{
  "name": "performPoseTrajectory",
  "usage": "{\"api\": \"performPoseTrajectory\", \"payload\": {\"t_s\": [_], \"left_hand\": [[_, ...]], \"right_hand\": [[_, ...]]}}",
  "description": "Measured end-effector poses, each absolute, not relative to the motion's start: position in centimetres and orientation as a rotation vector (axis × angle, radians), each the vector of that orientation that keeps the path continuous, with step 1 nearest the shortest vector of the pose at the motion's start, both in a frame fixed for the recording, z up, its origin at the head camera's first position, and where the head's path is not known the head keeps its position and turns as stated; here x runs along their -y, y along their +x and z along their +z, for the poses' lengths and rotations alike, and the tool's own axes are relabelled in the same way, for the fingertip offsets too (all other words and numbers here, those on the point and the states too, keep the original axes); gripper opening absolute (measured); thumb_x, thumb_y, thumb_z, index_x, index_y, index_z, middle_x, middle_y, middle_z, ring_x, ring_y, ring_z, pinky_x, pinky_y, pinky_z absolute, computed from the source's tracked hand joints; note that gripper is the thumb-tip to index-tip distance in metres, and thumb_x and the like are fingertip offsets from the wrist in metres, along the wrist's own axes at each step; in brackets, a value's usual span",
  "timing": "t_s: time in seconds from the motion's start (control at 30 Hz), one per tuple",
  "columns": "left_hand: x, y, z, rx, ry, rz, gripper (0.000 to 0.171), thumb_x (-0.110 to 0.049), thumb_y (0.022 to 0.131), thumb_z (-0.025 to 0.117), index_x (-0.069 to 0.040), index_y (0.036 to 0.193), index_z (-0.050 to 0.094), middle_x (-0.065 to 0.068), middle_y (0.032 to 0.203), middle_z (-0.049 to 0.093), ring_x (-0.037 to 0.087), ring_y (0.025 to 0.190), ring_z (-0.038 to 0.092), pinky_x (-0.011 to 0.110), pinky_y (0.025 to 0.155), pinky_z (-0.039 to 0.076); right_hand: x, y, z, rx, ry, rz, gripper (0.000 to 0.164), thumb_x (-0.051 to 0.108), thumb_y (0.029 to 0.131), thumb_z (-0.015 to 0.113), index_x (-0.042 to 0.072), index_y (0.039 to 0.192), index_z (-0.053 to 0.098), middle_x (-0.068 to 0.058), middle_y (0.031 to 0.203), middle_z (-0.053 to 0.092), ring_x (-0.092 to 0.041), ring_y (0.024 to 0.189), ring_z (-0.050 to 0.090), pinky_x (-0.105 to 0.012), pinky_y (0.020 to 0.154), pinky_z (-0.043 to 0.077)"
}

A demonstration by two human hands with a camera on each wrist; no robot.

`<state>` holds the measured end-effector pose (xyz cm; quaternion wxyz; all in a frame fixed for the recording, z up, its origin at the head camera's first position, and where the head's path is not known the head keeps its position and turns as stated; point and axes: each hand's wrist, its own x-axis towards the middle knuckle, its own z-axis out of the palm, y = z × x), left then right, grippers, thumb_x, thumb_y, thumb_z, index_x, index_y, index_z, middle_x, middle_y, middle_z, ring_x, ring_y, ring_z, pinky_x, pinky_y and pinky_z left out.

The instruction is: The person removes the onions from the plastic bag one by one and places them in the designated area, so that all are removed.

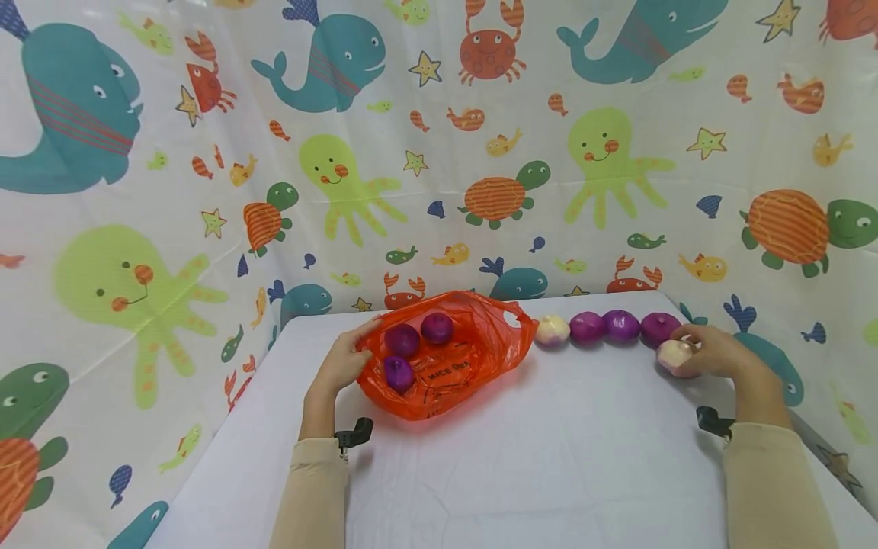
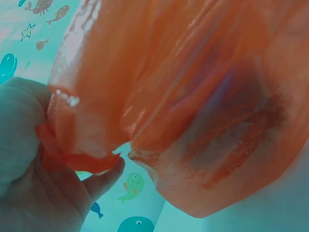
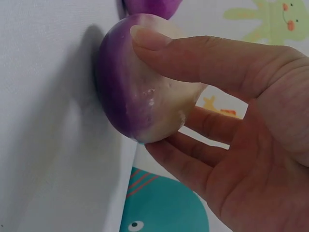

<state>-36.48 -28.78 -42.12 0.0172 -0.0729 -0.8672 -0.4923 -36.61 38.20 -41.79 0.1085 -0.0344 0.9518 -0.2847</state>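
An orange plastic bag [image 1: 473,374] lies with its mouth spread wide, and three purple turnips [image 1: 437,328] show inside it. My left hand [image 1: 344,360] grips the bag's left edge; in the left wrist view a gathered strip of the thin plastic [image 2: 79,157] runs between thumb and fingers. Far to the right, my right hand [image 1: 716,352] holds a purple-and-white turnip [image 3: 145,82], thumb on its pale side and fingers behind. That turnip is low at the table surface, close in front of another purple turnip [image 1: 660,329] at the row's end.
More turnips stand in a row along the back of the white table [image 1: 549,465]: a pale one [image 1: 552,331] beside the bag, then purple ones [image 1: 587,327]. A curtain [image 1: 439,152] printed with sea animals hangs behind and at both sides.
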Motion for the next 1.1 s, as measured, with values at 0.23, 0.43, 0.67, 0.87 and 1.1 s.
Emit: {"api": "performPoseTrajectory", "payload": {"t_s": [0.23,0.43,0.67,0.87,1.1], "left_hand": [[28.78,-36.39,-41.97,2.699,-0.22,-1.526,0.069,0.003,0.097,0.054,-0.027,0.158,0.046,0.012,0.162,0.046,0.038,0.12,0.066,0.039,0.088,0.064],[28.78,-36.41,-41.93,2.696,-0.212,-1.534,0.069,0.002,0.096,0.054,-0.027,0.158,0.046,0.013,0.161,0.046,0.039,0.12,0.066,0.04,0.088,0.064],[28.79,-36.45,-42.0,2.686,-0.209,-1.552,0.069,0.002,0.097,0.054,-0.028,0.158,0.046,0.014,0.159,0.048,0.039,0.117,0.066,0.039,0.087,0.064],[28.9,-36.44,-42.06,2.685,-0.202,-1.561,0.069,0.002,0.097,0.054,-0.028,0.158,0.046,0.015,0.159,0.048,0.039,0.116,0.067,0.039,0.086,0.064],[28.85,-36.38,-42.04,2.679,-0.205,-1.56,0.069,0.002,0.097,0.055,-0.027,0.158,0.046,0.015,0.158,0.049,0.039,0.115,0.067,0.039,0.086,0.064]], "right_hand": [[-38.17,-36.54,-41.87,-2.779,-0.055,-0.88,0.087,0.032,0.081,0.085,-0.001,0.149,0.041,-0.041,0.143,0.038,-0.057,0.118,0.044,-0.071,0.086,0.047],[-38.23,-36.54,-41.92,-2.769,-0.023,-0.905,0.086,0.03,0.082,0.085,-0.001,0.148,0.04,-0.04,0.143,0.038,-0.057,0.118,0.044,-0.071,0.086,0.047],[-38.24,-36.49,-41.87,-2.766,-0.022,-0.912,0.09,0.032,0.081,0.086,-0.002,0.149,0.039,-0.041,0.144,0.037,-0.058,0.119,0.043,-0.073,0.088,0.046],[-38.37,-36.55,-41.95,-2.778,-0.033,-0.898,0.088,0.032,0.082,0.086,-0.002,0.148,0.04,-0.041,0.145,0.037,-0.058,0.119,0.043,-0.073,0.088,0.045],[-38.41,-36.58,-41.97,-2.799,-0.087,-0.854,0.087,0.029,0.083,0.083,-0.003,0.15,0.039,-0.043,0.15,0.032,-0.065,0.126,0.037,-0.082,0.094,0.039]]}}
